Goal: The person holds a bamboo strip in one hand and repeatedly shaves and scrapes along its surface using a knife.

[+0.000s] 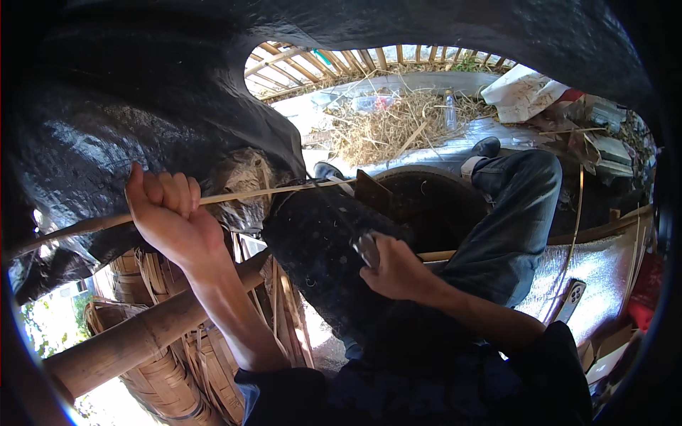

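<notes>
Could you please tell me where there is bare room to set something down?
The silvery sheet looks bare just right of the phone, toward the red item. It is crowded around the straw heap and woven bundles by the bamboo pole.

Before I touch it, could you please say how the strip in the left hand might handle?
The strip probably flexes rather than staying rigid, being long and thin. It looks light for its length, given its slender width.

I see a dark short-sleeved shirt (440, 387) at bottom centre, faded blue denim jeans (513, 224) right of centre, and a dark shoe (486, 147) above.
</notes>
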`<action>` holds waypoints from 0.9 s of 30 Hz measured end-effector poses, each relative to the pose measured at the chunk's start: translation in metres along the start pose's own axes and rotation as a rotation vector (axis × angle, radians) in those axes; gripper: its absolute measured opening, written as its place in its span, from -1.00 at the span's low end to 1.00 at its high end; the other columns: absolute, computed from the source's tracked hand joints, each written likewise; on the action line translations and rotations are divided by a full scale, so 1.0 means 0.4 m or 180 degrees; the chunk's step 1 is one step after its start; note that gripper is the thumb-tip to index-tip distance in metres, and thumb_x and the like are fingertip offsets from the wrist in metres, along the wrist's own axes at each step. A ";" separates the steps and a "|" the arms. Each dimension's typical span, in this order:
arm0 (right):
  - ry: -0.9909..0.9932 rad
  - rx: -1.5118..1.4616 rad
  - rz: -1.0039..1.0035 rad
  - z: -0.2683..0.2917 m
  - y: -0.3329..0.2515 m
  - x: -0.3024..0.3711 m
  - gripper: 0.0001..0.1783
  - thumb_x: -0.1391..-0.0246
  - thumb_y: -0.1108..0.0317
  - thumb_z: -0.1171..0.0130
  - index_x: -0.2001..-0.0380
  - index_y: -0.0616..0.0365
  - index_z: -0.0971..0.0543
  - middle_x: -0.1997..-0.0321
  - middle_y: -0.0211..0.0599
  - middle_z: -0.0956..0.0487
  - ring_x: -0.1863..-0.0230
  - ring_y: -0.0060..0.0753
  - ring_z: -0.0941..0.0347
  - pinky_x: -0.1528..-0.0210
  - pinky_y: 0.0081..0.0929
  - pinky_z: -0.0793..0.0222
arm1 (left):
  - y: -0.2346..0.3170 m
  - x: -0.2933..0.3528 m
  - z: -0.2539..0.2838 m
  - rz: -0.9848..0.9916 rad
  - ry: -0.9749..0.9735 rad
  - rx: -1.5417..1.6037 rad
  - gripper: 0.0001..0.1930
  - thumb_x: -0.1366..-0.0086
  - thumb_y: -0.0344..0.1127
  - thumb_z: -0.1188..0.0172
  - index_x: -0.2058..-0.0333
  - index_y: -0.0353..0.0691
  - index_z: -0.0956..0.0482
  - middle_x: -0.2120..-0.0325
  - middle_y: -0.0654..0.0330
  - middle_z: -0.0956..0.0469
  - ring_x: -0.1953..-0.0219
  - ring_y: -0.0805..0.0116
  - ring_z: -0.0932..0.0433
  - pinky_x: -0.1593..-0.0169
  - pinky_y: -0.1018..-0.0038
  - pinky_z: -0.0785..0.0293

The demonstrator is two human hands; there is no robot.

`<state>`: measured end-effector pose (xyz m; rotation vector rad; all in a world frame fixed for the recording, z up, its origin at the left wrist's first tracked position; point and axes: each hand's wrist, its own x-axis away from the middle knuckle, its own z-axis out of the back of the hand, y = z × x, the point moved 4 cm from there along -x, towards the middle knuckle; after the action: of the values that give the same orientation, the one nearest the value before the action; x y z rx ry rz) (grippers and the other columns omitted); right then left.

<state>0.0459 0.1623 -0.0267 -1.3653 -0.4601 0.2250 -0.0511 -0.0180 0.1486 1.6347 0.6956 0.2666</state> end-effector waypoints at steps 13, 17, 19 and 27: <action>-0.0391 -0.0299 -0.0750 0.008 0.042 0.014 -0.63 0.26 0.41 -0.09 0.29 0.32 -0.36 0.42 0.05 -0.46 0.28 -0.01 -0.44 0.27 -0.29 -0.31 | -0.018 0.001 -0.060 0.0117 0.0212 -0.0333 -0.58 -0.22 -0.30 0.15 0.78 -0.03 0.06 0.88 0.40 0.15 0.80 0.60 0.23 0.70 0.58 0.22; -0.0379 -0.0118 -0.0607 0.083 -0.036 -0.020 -0.61 0.24 0.39 -0.10 0.29 0.38 -0.34 0.48 0.05 -0.45 0.37 0.01 -0.43 0.34 -0.28 -0.33 | -0.106 0.026 -0.032 0.0253 0.0223 -0.0485 -0.59 -0.20 -0.26 0.10 0.80 -0.02 -0.02 0.89 0.41 0.09 0.81 0.60 0.17 0.69 0.57 0.22; -0.0432 -0.0207 -0.0535 0.115 -0.086 -0.038 -0.61 0.25 0.41 -0.11 0.29 0.39 -0.34 0.51 0.03 -0.44 0.43 0.00 -0.43 0.38 -0.28 -0.33 | -0.183 0.041 0.003 0.0380 0.0430 -0.0596 -0.57 -0.19 -0.21 0.07 0.83 -0.02 -0.05 0.89 0.42 0.06 0.81 0.59 0.15 0.68 0.55 0.24; 0.0202 -0.0312 0.0002 0.200 -0.145 0.021 -0.52 0.28 0.51 -0.08 0.17 0.36 -0.26 0.58 -0.09 -0.37 0.57 -0.19 -0.34 0.50 -0.37 -0.25 | -0.048 0.036 0.003 0.0138 -0.0063 -0.0414 -0.56 -0.24 -0.27 0.14 0.81 -0.03 0.02 0.88 0.43 0.14 0.81 0.64 0.21 0.70 0.57 0.25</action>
<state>0.0117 0.2251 0.0421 -1.4641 -0.4221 0.1608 -0.0445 -0.0099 0.1269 1.5275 0.6158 0.3202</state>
